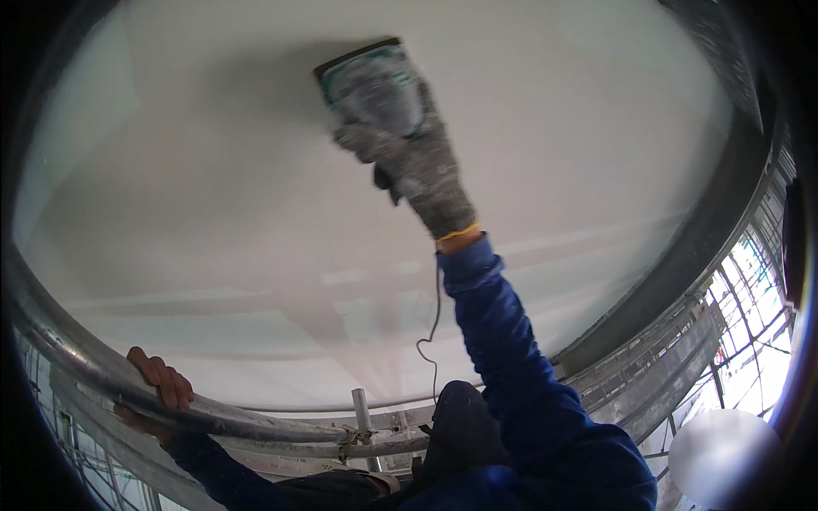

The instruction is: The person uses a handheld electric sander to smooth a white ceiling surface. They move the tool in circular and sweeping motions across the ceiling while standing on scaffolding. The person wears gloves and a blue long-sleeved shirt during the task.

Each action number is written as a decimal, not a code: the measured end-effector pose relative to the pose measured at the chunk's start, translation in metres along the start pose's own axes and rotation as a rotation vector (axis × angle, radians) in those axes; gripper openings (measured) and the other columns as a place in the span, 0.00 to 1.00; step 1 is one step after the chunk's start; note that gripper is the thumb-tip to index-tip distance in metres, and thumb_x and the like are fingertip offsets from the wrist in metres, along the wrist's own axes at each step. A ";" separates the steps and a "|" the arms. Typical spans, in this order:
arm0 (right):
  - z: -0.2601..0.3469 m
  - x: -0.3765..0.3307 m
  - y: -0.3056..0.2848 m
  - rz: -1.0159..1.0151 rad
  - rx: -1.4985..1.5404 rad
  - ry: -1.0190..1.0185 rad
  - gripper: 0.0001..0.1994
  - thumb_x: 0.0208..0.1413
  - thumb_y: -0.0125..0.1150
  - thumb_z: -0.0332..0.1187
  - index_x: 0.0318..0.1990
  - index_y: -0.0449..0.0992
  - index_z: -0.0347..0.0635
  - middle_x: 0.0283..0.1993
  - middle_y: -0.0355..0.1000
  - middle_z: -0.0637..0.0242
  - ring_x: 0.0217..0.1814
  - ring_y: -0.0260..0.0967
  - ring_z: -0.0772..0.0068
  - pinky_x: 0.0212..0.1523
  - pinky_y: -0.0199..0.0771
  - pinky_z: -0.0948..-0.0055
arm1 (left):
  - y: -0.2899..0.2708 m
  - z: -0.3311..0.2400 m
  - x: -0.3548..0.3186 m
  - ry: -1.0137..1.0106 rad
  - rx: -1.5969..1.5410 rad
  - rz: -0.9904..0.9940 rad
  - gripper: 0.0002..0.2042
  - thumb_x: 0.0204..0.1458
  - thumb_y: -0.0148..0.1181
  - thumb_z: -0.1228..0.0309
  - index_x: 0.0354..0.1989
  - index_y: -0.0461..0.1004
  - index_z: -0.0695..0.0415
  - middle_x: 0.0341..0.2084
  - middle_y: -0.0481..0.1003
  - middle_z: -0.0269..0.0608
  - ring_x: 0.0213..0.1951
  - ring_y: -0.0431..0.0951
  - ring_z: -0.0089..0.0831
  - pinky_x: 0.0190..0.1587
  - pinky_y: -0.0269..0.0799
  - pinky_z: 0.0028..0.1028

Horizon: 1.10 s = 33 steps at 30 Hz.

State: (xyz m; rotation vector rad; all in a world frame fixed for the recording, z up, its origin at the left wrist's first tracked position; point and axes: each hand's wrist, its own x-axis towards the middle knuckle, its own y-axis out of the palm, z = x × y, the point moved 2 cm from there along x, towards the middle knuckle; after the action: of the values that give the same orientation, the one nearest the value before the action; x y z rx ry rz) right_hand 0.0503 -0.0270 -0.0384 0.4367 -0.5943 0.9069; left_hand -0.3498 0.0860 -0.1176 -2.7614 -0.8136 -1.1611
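Observation:
My right hand (409,166), in a grey knitted glove with a yellow cuff, is wrapped round a dusty green electric sander (375,89). The sander's dark flat pad lies at or very close to the pale wall surface (213,179); the exact contact is hard to make out. A thin dark cord (437,319) hangs from near my right wrist in a loose bend. At the lower left, my bare left hand (160,383) is closed round a grey metal scaffold pipe (64,349), fingers over its top. Both of my sleeves are dark blue.
An upright pipe post (363,413) joins the rail near my bent knee (464,417). Metal scaffold planks (648,370) run along the right, with a lattice of bars and bright light beyond. A dark curved band (682,264) borders the pale surface on the right.

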 end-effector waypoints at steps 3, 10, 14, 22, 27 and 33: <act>-0.024 -0.002 0.015 -0.048 -0.224 -0.145 0.46 0.37 0.81 0.37 0.65 0.60 0.45 0.47 0.76 0.59 0.24 0.72 0.79 0.17 0.73 0.82 | 0.003 0.003 0.002 -0.001 0.009 -0.055 0.28 0.48 0.66 0.43 0.34 0.61 0.56 0.16 0.69 0.38 0.15 0.75 0.31 0.20 0.75 0.27; -0.008 -0.029 -0.056 -0.128 -0.047 -0.003 0.40 0.40 0.77 0.32 0.62 0.63 0.39 0.42 0.76 0.61 0.19 0.67 0.83 0.14 0.69 0.83 | -0.002 0.008 -0.008 0.019 0.041 -0.090 0.30 0.46 0.66 0.40 0.33 0.61 0.55 0.15 0.69 0.37 0.14 0.75 0.29 0.19 0.75 0.27; -0.001 -0.039 -0.099 -0.295 0.052 0.044 0.36 0.44 0.73 0.32 0.62 0.63 0.40 0.32 0.76 0.61 0.15 0.64 0.83 0.12 0.65 0.84 | 0.005 0.001 -0.011 0.038 0.060 -0.128 0.30 0.46 0.66 0.40 0.33 0.61 0.54 0.14 0.69 0.36 0.14 0.75 0.29 0.18 0.75 0.27; -0.007 -0.030 -0.027 -0.027 -0.182 -0.023 0.44 0.38 0.80 0.40 0.65 0.62 0.45 0.41 0.77 0.61 0.24 0.71 0.81 0.18 0.72 0.83 | -0.004 0.001 -0.010 -0.003 0.037 -0.035 0.30 0.47 0.65 0.40 0.36 0.62 0.54 0.18 0.74 0.42 0.18 0.80 0.33 0.25 0.80 0.30; -0.001 -0.023 -0.025 -0.022 -0.287 0.060 0.47 0.35 0.81 0.43 0.65 0.62 0.45 0.44 0.77 0.62 0.26 0.72 0.82 0.20 0.74 0.83 | -0.008 0.002 -0.009 0.000 0.029 -0.016 0.28 0.48 0.65 0.42 0.36 0.62 0.55 0.18 0.73 0.42 0.18 0.79 0.32 0.25 0.79 0.29; -0.008 -0.046 -0.090 -0.186 -0.165 -0.004 0.23 0.45 0.70 0.35 0.49 0.73 0.39 0.26 0.73 0.68 0.14 0.61 0.83 0.11 0.60 0.83 | 0.004 -0.004 -0.009 0.035 0.018 -0.035 0.25 0.51 0.65 0.48 0.36 0.63 0.57 0.18 0.72 0.41 0.19 0.79 0.34 0.26 0.79 0.32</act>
State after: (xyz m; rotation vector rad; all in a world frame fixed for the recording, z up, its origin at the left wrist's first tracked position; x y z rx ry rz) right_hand 0.1053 -0.0990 -0.0838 0.3390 -0.6162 0.6739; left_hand -0.3559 0.0777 -0.1202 -2.7150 -0.8680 -1.1980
